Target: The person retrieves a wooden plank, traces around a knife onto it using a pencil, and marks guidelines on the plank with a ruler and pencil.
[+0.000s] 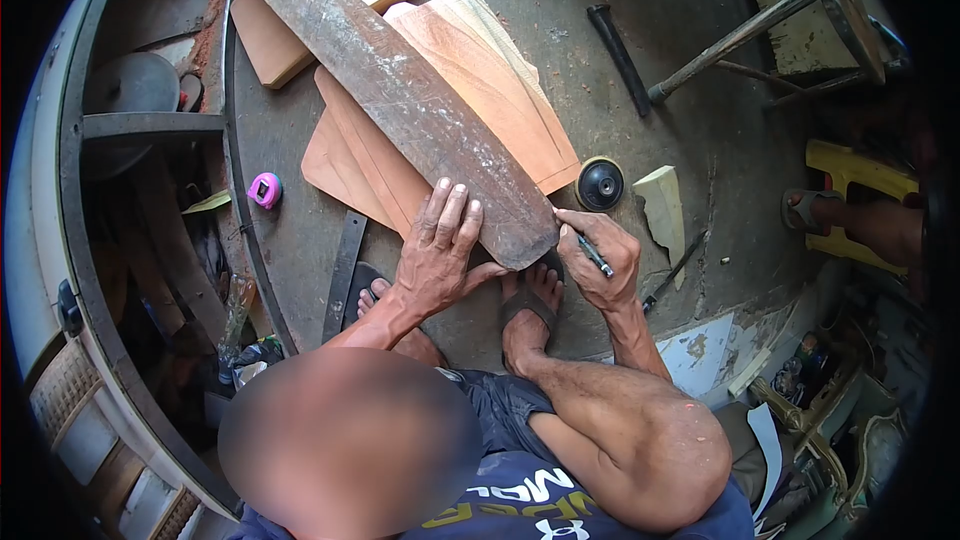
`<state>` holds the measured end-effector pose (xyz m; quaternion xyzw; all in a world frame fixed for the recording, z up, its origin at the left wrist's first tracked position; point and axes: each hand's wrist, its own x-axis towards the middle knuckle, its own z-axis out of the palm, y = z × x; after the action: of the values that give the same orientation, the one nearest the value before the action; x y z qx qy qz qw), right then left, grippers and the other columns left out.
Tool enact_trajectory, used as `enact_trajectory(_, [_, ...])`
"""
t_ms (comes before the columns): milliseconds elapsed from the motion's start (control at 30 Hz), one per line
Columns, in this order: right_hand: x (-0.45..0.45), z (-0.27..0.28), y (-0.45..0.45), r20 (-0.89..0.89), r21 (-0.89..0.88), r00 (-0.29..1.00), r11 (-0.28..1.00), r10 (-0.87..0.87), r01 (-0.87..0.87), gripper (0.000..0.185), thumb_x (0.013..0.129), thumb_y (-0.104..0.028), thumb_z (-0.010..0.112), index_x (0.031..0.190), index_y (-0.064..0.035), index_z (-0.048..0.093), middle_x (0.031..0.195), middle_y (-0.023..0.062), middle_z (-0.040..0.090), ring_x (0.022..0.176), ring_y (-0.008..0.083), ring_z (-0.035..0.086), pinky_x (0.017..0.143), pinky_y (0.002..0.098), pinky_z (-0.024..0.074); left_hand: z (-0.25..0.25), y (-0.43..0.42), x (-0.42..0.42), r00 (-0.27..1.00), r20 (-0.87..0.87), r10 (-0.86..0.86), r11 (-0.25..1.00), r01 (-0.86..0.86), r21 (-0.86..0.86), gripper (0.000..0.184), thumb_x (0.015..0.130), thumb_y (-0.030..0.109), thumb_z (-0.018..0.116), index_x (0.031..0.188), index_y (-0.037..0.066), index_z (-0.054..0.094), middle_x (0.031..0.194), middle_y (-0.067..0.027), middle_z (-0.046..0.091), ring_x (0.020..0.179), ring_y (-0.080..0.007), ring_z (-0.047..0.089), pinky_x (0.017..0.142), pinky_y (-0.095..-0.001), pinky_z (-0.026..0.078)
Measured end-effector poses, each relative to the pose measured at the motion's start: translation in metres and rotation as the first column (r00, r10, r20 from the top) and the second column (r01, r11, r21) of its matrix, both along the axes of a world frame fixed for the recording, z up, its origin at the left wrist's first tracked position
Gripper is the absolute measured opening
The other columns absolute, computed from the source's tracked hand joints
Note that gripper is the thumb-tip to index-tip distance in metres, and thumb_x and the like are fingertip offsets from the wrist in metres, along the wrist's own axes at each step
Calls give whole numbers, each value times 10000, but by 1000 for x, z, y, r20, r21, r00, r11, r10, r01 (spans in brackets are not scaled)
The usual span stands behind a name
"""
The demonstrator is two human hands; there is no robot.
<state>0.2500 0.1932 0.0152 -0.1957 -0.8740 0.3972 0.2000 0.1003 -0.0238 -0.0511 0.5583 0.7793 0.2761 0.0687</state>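
A long, dark, scuffed wooden board [400,90] lies slantwise over several reddish-brown wood pieces [465,35]. My left hand [440,240] rests at the board's near end, its fingers stretched out over the left edge and the thumb spread toward the end. A dark pen or pencil [594,252] is gripped in my right hand [607,262], with its point close against the board's right edge near the end. Right beside that hand sits a round black disc with a yellowish rim [600,184].
A pink tape measure [265,190] and a dark metal strip [345,275] lie left. A black bar [619,60], a pale wood offcut [660,215] and a metal-legged stand [755,30] are on the right. Another person's foot [815,210] is by a yellow stool [850,165].
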Motion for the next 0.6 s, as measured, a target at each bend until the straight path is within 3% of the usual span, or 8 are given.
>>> enact_trajectory(600, [5, -3, -2, 7, 22, 1000, 1000, 5, -5, 138, 858, -10, 734, 991, 23, 746, 956, 177, 777, 896, 336, 779, 813, 400, 615, 2, 0, -1, 1000, -23, 3, 1000, -3, 1, 1017, 817, 561, 836, 1555, 16, 397, 1618, -246, 339, 1554, -487, 278, 1251, -577, 331])
